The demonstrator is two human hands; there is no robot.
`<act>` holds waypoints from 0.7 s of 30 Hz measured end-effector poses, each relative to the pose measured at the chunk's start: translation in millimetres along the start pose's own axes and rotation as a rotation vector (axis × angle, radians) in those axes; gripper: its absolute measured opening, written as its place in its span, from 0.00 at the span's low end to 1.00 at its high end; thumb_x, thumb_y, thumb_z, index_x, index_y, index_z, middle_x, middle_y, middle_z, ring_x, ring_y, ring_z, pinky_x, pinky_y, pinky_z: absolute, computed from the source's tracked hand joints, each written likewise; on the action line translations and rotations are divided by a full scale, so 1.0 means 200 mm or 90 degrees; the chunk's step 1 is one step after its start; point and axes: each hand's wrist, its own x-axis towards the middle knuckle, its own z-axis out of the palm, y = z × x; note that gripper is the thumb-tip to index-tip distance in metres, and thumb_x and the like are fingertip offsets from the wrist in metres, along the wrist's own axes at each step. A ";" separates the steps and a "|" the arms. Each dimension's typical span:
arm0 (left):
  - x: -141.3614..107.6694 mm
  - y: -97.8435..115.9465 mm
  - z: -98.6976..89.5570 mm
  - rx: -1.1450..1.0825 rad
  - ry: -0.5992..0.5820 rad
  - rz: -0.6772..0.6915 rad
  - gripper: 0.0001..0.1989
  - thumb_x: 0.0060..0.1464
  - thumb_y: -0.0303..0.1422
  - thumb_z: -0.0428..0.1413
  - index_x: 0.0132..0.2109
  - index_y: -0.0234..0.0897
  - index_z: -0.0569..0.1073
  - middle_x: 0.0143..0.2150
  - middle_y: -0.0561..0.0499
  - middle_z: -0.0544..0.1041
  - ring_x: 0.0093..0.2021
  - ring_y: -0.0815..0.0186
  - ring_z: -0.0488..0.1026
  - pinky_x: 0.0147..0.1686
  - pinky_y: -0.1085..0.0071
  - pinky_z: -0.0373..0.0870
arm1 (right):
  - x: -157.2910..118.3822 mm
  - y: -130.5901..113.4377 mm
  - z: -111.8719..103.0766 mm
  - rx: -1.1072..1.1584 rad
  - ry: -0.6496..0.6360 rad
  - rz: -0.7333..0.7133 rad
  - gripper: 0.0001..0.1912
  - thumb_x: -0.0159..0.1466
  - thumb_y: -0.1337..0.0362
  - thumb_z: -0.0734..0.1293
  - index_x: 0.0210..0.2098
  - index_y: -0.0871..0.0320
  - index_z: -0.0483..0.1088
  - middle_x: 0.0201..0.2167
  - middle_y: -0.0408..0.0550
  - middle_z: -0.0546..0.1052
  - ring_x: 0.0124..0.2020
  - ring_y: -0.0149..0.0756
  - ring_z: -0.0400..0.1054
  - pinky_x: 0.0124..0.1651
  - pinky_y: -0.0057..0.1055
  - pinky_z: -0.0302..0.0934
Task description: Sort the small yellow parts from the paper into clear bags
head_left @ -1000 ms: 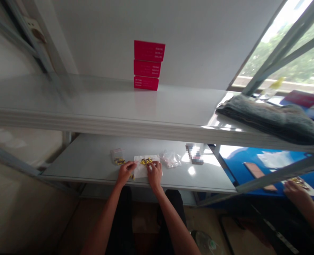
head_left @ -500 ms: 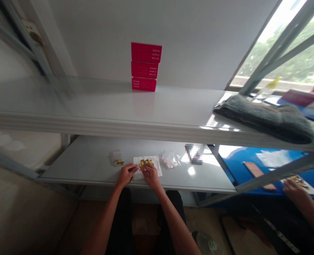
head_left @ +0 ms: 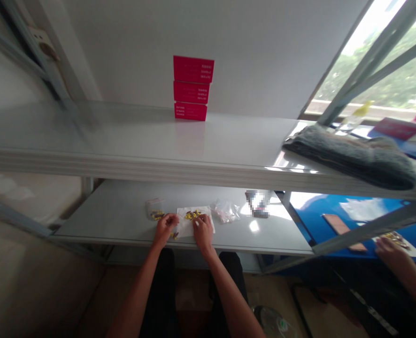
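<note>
A white sheet (head_left: 184,229) lies on the lower grey shelf (head_left: 116,206), with a pile of small yellow and dark pieces (head_left: 193,214) on it. My left hand (head_left: 166,226) is at the sheet's left edge, fingers pinched together on something too small to make out. Just below its fingers are a few loose pieces (head_left: 174,234). Over the right part of the sheet, beside the pile, my right hand (head_left: 203,227) has its fingers bent together; what they hold, if anything, is hidden. A clear bag with similar pieces (head_left: 156,214) lies left of my left hand.
Crumpled clear plastic bags (head_left: 226,211) lie right of the sheet. Three red boxes (head_left: 191,92) are stacked on the upper shelf (head_left: 130,134), with a grey cloth (head_left: 352,152) at its right. Another person's hand (head_left: 391,251) is at the blue table (head_left: 306,211).
My hands have moved apart. The right one shifted right to the sheet's right part, the left one slightly left and up, and the loose pieces below it show more.
</note>
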 end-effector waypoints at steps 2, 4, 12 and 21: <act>0.00 0.00 0.00 0.027 -0.014 0.010 0.18 0.52 0.48 0.62 0.38 0.37 0.77 0.33 0.49 0.79 0.35 0.63 0.76 0.39 0.69 0.72 | 0.00 0.00 0.00 0.007 0.001 -0.011 0.12 0.67 0.71 0.63 0.35 0.55 0.78 0.40 0.52 0.73 0.44 0.43 0.64 0.48 0.38 0.61; 0.00 0.01 -0.01 0.056 -0.031 0.020 0.17 0.54 0.47 0.61 0.37 0.37 0.78 0.33 0.49 0.79 0.36 0.62 0.76 0.39 0.70 0.72 | 0.00 -0.01 -0.02 0.039 0.012 -0.012 0.11 0.68 0.70 0.62 0.36 0.55 0.77 0.40 0.52 0.73 0.44 0.43 0.64 0.48 0.38 0.61; -0.01 0.03 0.00 0.135 -0.073 0.037 0.13 0.52 0.45 0.62 0.36 0.39 0.80 0.36 0.48 0.82 0.38 0.59 0.78 0.42 0.67 0.72 | 0.02 -0.04 -0.08 0.327 -0.061 -0.036 0.08 0.68 0.62 0.66 0.37 0.55 0.77 0.38 0.50 0.75 0.38 0.37 0.69 0.39 0.31 0.64; 0.00 0.05 0.00 0.113 -0.055 0.024 0.15 0.52 0.45 0.61 0.39 0.38 0.80 0.36 0.48 0.82 0.38 0.60 0.77 0.40 0.67 0.72 | 0.03 -0.05 -0.09 0.353 -0.165 -0.070 0.12 0.69 0.60 0.65 0.48 0.53 0.77 0.43 0.51 0.77 0.29 0.32 0.68 0.34 0.29 0.63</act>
